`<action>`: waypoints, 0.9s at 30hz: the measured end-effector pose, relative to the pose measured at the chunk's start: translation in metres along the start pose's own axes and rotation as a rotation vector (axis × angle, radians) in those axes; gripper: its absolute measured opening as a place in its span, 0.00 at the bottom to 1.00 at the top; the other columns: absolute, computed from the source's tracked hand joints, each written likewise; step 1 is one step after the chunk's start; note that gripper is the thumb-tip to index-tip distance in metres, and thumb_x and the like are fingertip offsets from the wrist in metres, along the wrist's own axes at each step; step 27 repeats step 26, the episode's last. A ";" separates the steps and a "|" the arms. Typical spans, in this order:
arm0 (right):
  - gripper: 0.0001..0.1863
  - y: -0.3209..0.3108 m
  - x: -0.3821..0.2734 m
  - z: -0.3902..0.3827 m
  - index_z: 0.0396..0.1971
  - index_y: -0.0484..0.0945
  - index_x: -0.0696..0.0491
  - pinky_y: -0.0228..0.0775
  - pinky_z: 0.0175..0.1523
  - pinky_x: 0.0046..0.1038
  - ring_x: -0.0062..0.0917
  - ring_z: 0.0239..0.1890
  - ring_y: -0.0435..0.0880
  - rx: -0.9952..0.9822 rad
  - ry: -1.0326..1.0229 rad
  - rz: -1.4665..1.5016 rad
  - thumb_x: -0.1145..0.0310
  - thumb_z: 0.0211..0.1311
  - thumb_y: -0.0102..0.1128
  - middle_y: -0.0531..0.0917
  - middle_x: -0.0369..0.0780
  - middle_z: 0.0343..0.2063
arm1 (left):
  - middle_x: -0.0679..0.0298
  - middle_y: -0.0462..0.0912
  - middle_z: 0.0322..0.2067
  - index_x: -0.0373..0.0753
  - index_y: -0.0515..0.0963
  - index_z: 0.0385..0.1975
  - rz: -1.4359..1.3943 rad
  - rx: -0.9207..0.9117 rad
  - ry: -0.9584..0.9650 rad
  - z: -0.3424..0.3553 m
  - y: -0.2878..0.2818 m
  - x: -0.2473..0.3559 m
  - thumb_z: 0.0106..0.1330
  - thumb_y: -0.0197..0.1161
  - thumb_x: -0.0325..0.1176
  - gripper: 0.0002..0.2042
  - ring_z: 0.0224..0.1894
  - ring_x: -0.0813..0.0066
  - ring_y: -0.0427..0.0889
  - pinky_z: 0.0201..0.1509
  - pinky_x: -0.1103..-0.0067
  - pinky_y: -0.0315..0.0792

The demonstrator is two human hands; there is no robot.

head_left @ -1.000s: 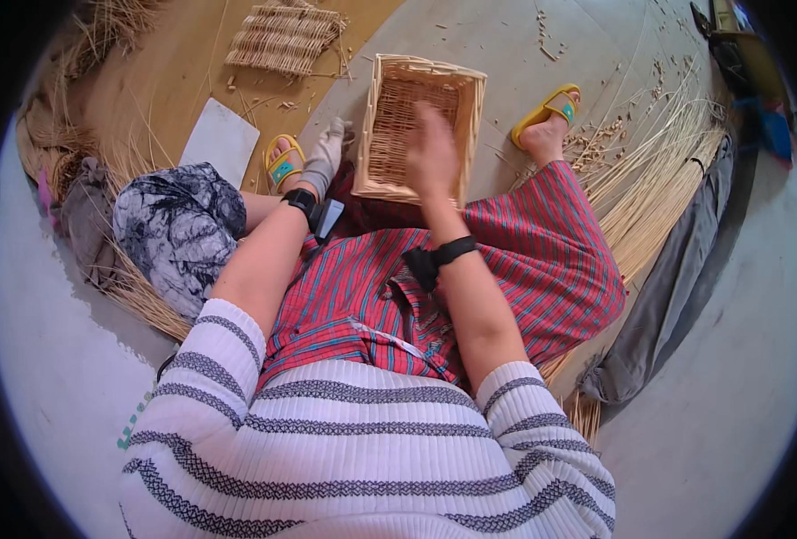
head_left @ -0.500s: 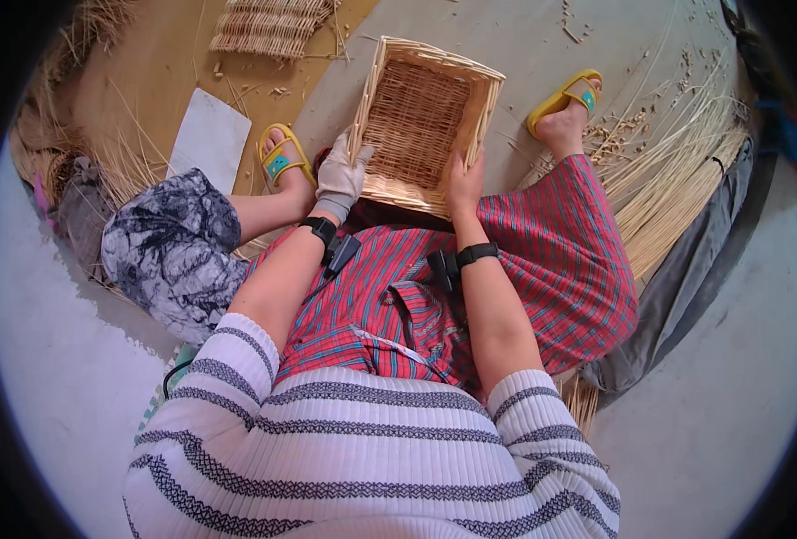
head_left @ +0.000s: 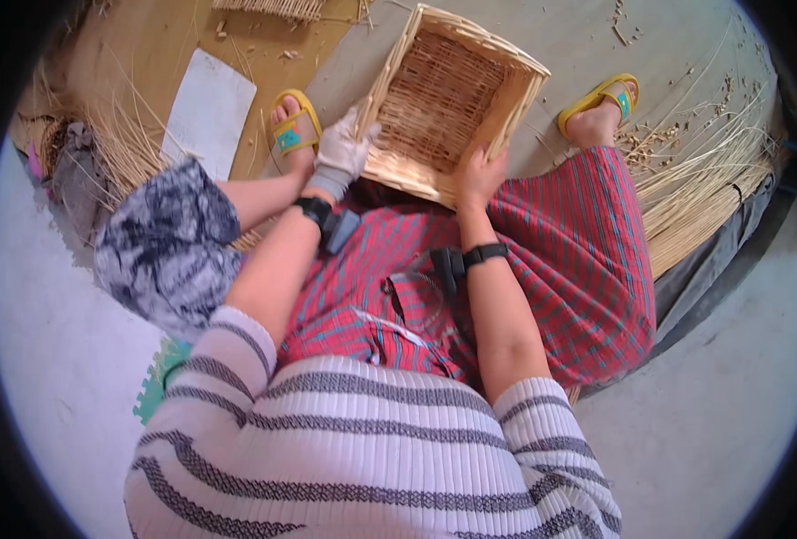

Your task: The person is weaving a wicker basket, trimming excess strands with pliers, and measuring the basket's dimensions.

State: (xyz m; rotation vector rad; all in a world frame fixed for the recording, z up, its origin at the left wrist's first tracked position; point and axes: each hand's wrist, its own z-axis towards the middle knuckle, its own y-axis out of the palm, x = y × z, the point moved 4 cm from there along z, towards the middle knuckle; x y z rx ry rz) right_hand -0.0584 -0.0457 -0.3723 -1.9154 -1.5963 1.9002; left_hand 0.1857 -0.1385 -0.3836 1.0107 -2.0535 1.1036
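A rectangular wicker basket (head_left: 439, 103) with a braided rim is held in front of me, its inside turned toward me. At its left side my left hand (head_left: 343, 151), in a pale work glove, is closed on the wall near the lower corner. My bare right hand (head_left: 481, 176) grips the right wall near the lower right corner, thumb laid along the inner face. The fingers behind the basket are hidden. Below it, a red plaid apron (head_left: 371, 269) covers my lap.
A bundle of long pale wicker rods (head_left: 708, 216) lies on the right on a dark cloth (head_left: 717, 260). Cut offcuts (head_left: 655, 139) are scattered near my right foot. A white board (head_left: 208, 112) lies left of my left foot. Part of a woven panel (head_left: 273, 7) shows at the top.
The basket has shifted up and to the right in view and leans a little further clockwise. Both hands have kept hold of it.
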 end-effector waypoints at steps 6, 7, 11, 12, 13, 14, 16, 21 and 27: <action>0.26 0.006 0.002 -0.009 0.65 0.68 0.52 0.72 0.56 0.46 0.54 0.52 0.80 0.056 0.046 -0.144 0.65 0.68 0.58 0.82 0.55 0.50 | 0.50 0.83 0.54 0.34 0.72 0.63 0.141 -0.032 0.010 0.003 -0.003 -0.004 0.64 0.69 0.45 0.31 0.56 0.61 0.82 0.62 0.75 0.72; 0.28 0.013 -0.005 -0.006 0.66 0.66 0.50 0.72 0.56 0.46 0.54 0.52 0.80 0.016 0.041 -0.101 0.64 0.68 0.58 0.82 0.54 0.50 | 0.49 0.82 0.55 0.35 0.71 0.65 0.187 0.015 0.079 0.010 -0.010 -0.008 0.65 0.69 0.45 0.32 0.57 0.61 0.82 0.62 0.75 0.72; 0.30 0.001 0.001 0.009 0.69 0.63 0.47 0.71 0.58 0.42 0.50 0.55 0.80 -0.071 0.091 -0.029 0.60 0.69 0.58 0.80 0.51 0.56 | 0.49 0.80 0.58 0.34 0.66 0.68 0.296 -0.197 0.095 0.016 -0.012 0.015 0.65 0.66 0.52 0.37 0.59 0.60 0.80 0.63 0.75 0.70; 0.33 0.000 -0.002 0.017 0.70 0.62 0.50 0.69 0.61 0.42 0.47 0.60 0.76 -0.208 0.044 0.137 0.52 0.70 0.56 0.76 0.49 0.60 | 0.49 0.80 0.58 0.34 0.66 0.68 0.304 -0.191 0.112 0.020 -0.017 0.016 0.65 0.66 0.52 0.37 0.59 0.60 0.80 0.63 0.75 0.70; 0.38 -0.005 -0.005 0.021 0.71 0.60 0.52 0.67 0.64 0.43 0.45 0.64 0.73 -0.341 -0.006 0.301 0.44 0.70 0.54 0.72 0.48 0.65 | 0.49 0.79 0.58 0.35 0.66 0.68 0.345 -0.196 0.046 0.024 -0.025 0.014 0.64 0.66 0.56 0.39 0.60 0.59 0.79 0.62 0.75 0.70; 0.38 -0.016 -0.001 0.026 0.71 0.60 0.52 0.67 0.64 0.43 0.45 0.64 0.73 -0.324 -0.012 0.312 0.44 0.70 0.54 0.72 0.48 0.65 | 0.48 0.79 0.59 0.36 0.66 0.68 0.385 -0.204 -0.019 0.028 -0.030 0.011 0.63 0.65 0.59 0.41 0.60 0.59 0.78 0.62 0.75 0.70; 0.40 -0.058 0.057 0.039 0.73 0.58 0.48 0.65 0.63 0.49 0.40 0.66 0.70 -0.257 0.587 0.561 0.37 0.71 0.49 0.67 0.46 0.68 | 0.51 0.82 0.50 0.42 0.73 0.60 0.373 -0.145 -0.204 0.012 -0.016 0.048 0.68 0.60 0.59 0.29 0.52 0.56 0.82 0.48 0.64 0.77; 0.38 -0.077 0.098 0.060 0.70 0.60 0.44 0.72 0.53 0.50 0.40 0.55 0.79 -0.428 0.708 0.656 0.35 0.71 0.46 0.75 0.48 0.59 | 0.51 0.83 0.49 0.44 0.71 0.59 -0.554 0.017 -0.422 0.055 -0.051 -0.032 0.71 0.60 0.47 0.22 0.45 0.50 0.84 0.27 0.60 0.77; 0.43 -0.043 0.077 0.024 0.74 0.53 0.42 0.76 0.52 0.52 0.43 0.54 0.80 -0.821 0.788 0.381 0.35 0.67 0.54 0.74 0.52 0.58 | 0.49 0.80 0.54 0.44 0.66 0.61 -0.406 -0.115 -0.501 0.052 -0.050 -0.051 0.71 0.58 0.48 0.24 0.50 0.47 0.83 0.33 0.54 0.80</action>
